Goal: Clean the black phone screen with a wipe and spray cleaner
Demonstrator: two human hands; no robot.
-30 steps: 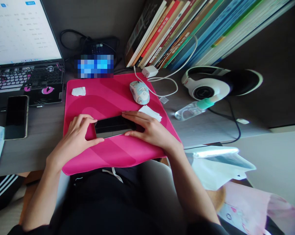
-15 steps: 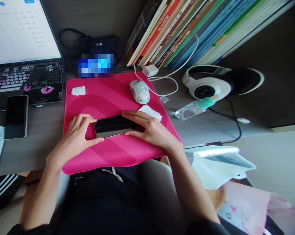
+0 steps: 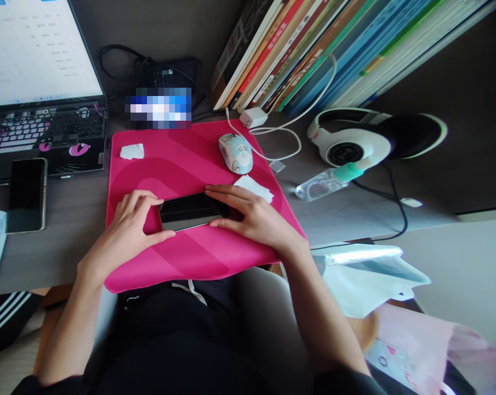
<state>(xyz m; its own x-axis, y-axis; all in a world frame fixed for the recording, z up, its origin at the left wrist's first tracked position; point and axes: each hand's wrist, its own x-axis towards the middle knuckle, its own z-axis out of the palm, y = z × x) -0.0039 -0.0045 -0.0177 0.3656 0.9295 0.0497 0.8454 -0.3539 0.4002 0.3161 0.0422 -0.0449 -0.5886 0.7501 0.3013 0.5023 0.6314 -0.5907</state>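
A black phone (image 3: 186, 212) lies sideways, screen up, on the pink desk mat (image 3: 169, 164). My left hand (image 3: 130, 225) grips its left end, thumb at the near corner and fingers at the far corner. Over the right end, my right hand (image 3: 251, 214) holds the phone between thumb and fingers and hides part of it. Just beyond my right hand is a white folded tissue (image 3: 255, 187). Farther back on the mat sits a patterned light-blue mouse (image 3: 236, 153). Another crumpled white tissue (image 3: 132, 151) lies near the mat's far left corner.
At left stand a laptop (image 3: 46, 137) and a second phone (image 3: 27, 195). Books (image 3: 289, 55) line the back, with a white charger (image 3: 254, 117) and cable before them. White headphones (image 3: 350, 145) and a clear spray bottle (image 3: 324, 184) are at right, bags (image 3: 371, 274) below.
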